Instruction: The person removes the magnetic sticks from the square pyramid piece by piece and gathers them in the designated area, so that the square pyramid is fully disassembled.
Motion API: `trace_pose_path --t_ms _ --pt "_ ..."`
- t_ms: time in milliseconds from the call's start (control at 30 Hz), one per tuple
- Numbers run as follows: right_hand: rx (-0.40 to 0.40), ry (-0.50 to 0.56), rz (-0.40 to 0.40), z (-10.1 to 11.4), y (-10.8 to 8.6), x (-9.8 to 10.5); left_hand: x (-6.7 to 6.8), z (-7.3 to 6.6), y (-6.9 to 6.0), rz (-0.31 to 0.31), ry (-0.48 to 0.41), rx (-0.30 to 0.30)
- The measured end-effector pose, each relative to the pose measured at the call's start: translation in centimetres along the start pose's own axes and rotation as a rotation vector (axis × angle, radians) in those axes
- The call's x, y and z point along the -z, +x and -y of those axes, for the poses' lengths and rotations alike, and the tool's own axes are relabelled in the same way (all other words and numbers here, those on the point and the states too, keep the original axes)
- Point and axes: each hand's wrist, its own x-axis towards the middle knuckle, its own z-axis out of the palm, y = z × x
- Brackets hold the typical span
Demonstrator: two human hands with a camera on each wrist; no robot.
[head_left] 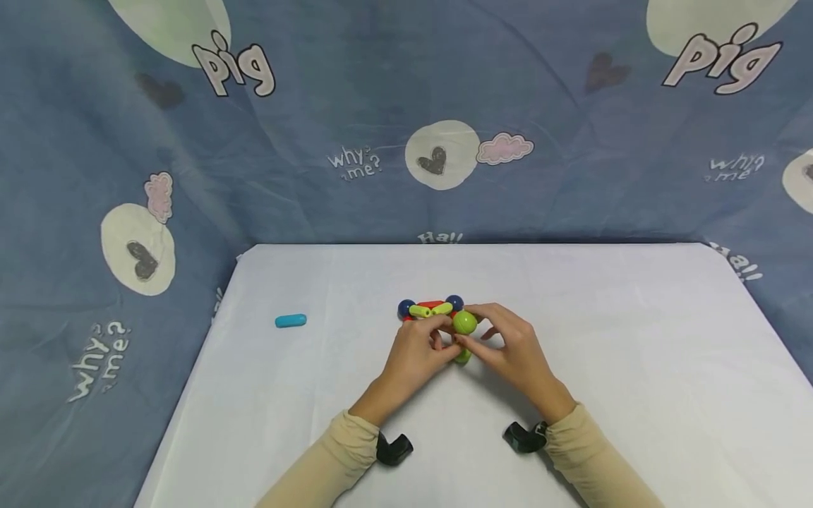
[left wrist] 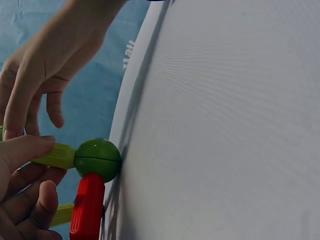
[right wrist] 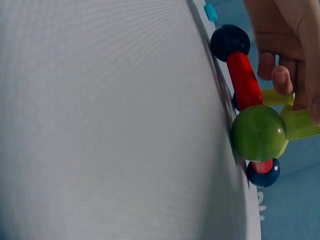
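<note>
L hand [head_left: 416, 347]: thumb + fingers nearly closed, pinching a yellow-green stick [left wrist: 57, 156]. R hand [head_left: 516, 346]: thumb and index bent round the upper green ball [head_left: 465, 322], one on each side; other fingers partly hidden. The two thumb tips just about meet there.

Both work on the near R corner of a small ball-and-stick frame [head_left: 430, 304], mid-desk. Below the L thumb, the stick ends at the lower green ball [left wrist: 97, 160], w/ a red stick [left wrist: 87, 207] joined on; can't tell if that ball bears on the desk [head_left: 603, 395].

Handling: looks like hard, smooth plastic, so prob. light, stiff, not fragile. Balls prob. slippery & apt to roll; ribbed sticks shd grip better. Joints look like the weak pt (maybe magnetic), so best hold: mid-stick, close to the joint, ball steadied from both sides.

Farther out: dark blue balls [head_left: 406, 308] at the frame's far corners; loose blue stick [head_left: 291, 321] well off to the L.
</note>
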Motion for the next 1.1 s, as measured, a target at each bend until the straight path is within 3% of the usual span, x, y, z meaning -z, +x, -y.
trace_pose_path --t_ms 467,700,800,1100 --pt "0.058 -0.006 -0.039 -0.4 0.0 0.1 -0.2 0.3 0.0 -0.022 -0.011 -0.036" --pt "0.017 0.055 -0.227 -0.5 0.9 1.5 0.0 0.4 -0.1 -0.025 -0.009 -0.012" --pt "-0.028 0.069 -0.238 -1.2 1.0 1.8 0.0 0.4 -0.1 -0.019 -0.016 0.002" --pt "-0.275 0.057 -0.096 -4.9 2.1 0.9 0.0 0.2 -0.1 -0.010 -0.034 0.005"
